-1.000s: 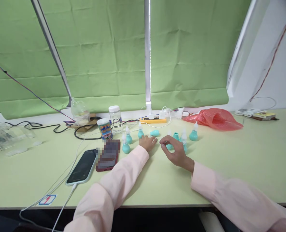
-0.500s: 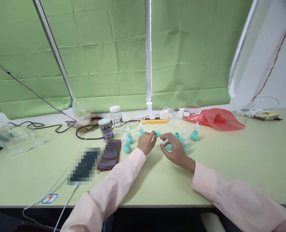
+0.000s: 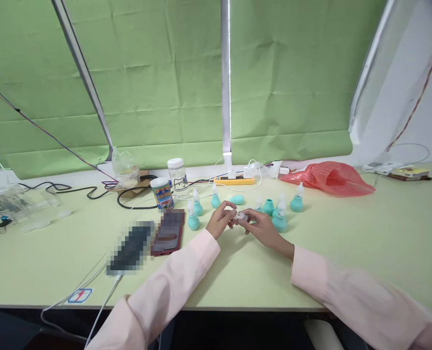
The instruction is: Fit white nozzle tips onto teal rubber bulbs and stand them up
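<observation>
My left hand (image 3: 221, 219) and my right hand (image 3: 260, 226) meet just above the pale green table (image 3: 237, 272). Together their fingertips pinch a small clear white nozzle piece (image 3: 240, 216). Several teal bulb-shaped squeeze bottles with white tips stand around the hands: one at the left (image 3: 192, 220), two behind (image 3: 197, 206) (image 3: 215, 199), one just right of my right hand (image 3: 279, 219) and one further right (image 3: 296, 201). A teal bulb without a tip (image 3: 236, 199) lies on its side behind my hands. Both sleeves are pale pink.
A blurred phone (image 3: 129, 248) on a white cable and a dark red wallet (image 3: 170, 231) lie to the left. A printed can (image 3: 160, 192), a clear jar (image 3: 176, 175), a yellow power strip (image 3: 233, 181) and a red plastic bag (image 3: 328, 178) line the back. Clear containers (image 3: 8, 209) sit far left.
Both hands lifted off the table and came together. They now pinch the small clear nozzle piece between them; before, they rested apart among the teal bottles.
</observation>
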`<state>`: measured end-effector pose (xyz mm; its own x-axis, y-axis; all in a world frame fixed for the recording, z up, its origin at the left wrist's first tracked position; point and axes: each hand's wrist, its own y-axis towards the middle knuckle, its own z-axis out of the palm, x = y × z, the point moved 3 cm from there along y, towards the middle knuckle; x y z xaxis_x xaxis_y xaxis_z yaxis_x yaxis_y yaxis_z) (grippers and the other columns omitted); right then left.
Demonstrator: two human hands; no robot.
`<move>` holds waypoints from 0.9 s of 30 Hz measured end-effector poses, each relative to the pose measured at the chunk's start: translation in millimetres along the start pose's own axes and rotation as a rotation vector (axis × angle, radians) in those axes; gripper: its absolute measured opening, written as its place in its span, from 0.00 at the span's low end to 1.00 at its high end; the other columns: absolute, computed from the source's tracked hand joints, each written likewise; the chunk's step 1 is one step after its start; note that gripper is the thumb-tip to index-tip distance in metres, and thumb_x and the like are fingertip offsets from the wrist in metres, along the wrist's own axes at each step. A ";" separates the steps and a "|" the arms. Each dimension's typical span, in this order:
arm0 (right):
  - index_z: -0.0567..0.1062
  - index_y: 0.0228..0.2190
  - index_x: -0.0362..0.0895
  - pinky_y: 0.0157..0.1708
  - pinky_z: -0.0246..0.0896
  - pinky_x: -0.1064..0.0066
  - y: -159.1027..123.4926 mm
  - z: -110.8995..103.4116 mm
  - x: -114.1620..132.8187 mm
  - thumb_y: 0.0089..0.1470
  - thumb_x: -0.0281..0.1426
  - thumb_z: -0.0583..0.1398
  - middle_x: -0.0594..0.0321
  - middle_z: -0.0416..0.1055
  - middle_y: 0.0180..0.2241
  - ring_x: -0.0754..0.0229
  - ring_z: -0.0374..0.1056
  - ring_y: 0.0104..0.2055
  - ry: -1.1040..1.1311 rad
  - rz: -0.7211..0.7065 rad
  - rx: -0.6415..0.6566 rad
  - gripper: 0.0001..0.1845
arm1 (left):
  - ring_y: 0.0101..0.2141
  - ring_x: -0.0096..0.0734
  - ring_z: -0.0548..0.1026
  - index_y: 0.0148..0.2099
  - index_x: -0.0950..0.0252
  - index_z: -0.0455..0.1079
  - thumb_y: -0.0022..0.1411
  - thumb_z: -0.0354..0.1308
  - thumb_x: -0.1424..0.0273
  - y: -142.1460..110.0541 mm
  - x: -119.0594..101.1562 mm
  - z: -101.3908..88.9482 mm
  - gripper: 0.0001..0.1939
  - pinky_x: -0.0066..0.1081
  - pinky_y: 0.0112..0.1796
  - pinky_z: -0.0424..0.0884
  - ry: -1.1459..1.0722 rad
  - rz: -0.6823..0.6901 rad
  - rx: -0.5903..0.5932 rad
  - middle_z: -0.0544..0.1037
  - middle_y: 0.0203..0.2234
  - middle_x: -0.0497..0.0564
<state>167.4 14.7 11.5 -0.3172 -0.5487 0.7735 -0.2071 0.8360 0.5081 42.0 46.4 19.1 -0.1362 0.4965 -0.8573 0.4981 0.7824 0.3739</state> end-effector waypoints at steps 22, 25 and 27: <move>0.70 0.33 0.43 0.25 0.59 0.73 -6.3 0.4 -8.4 0.44 0.31 0.54 0.61 0.67 0.27 0.64 0.61 0.27 -0.296 -0.020 0.074 0.12 | 0.30 0.26 0.70 0.35 0.67 0.68 0.53 0.47 0.69 0.9 18.2 -12.8 0.11 0.25 0.31 0.66 0.880 -0.084 -0.057 0.74 0.28 0.51; 0.70 0.32 0.43 0.25 0.59 0.73 -7.6 1.9 -11.3 0.42 0.31 0.55 0.62 0.67 0.26 0.64 0.61 0.26 -0.228 0.005 0.089 0.11 | 0.28 0.24 0.70 0.32 0.67 0.70 0.51 0.50 0.66 -2.9 12.7 -6.7 0.11 0.22 0.28 0.66 0.527 -0.009 -0.097 0.75 0.27 0.50; 0.71 0.30 0.42 0.25 0.59 0.73 -8.3 3.1 -12.3 0.42 0.32 0.55 0.62 0.66 0.25 0.64 0.61 0.27 -0.173 0.025 0.097 0.10 | 0.27 0.25 0.70 0.31 0.67 0.71 0.50 0.51 0.67 -5.1 11.4 -2.6 0.11 0.22 0.26 0.66 0.390 0.012 -0.086 0.75 0.26 0.50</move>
<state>170.2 14.6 -3.5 -0.4762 -0.5263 0.7045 -0.2825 0.8502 0.4442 35.7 49.1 8.3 -0.4541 0.5981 -0.6603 0.4303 0.7962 0.4253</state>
